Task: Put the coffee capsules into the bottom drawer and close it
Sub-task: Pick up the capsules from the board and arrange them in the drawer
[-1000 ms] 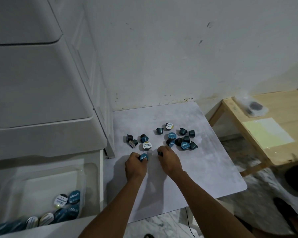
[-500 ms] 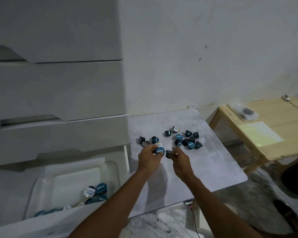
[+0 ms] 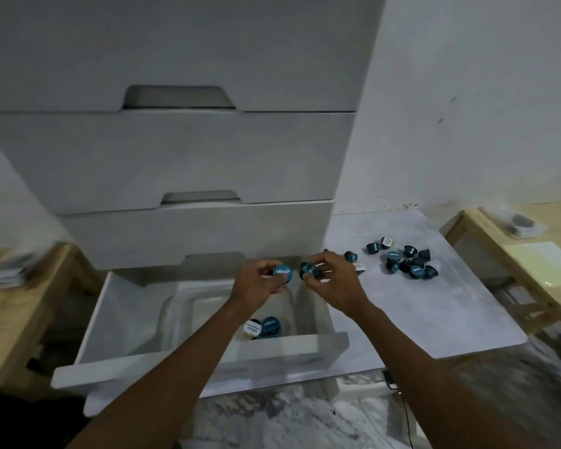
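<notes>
My left hand (image 3: pixel 256 281) pinches a blue-lidded coffee capsule (image 3: pixel 283 273) above the open bottom drawer (image 3: pixel 201 361). My right hand (image 3: pixel 332 281) grips a dark teal capsule (image 3: pixel 308 269) just over the drawer's right side. Inside the drawer lies a clear plastic tray (image 3: pixel 172 315) holding a white-lidded capsule (image 3: pixel 252 328) and a blue-lidded one (image 3: pixel 270 325). Several more capsules (image 3: pixel 408 260) lie in a loose cluster on the pale board (image 3: pixel 434 312) to the right, with a few nearer my right hand.
The white drawer unit (image 3: pixel 182 157) has its upper drawers closed. A wooden table (image 3: pixel 531 260) at right carries a plastic bag (image 3: pixel 520 222) and a yellow sheet. Another wooden surface (image 3: pixel 17 303) sits at left. A cable with a red light (image 3: pixel 399 392) lies on the marble floor.
Both hands have lifted from the board and carried their capsules leftward over the open drawer. The view has swung left to face the drawer unit.
</notes>
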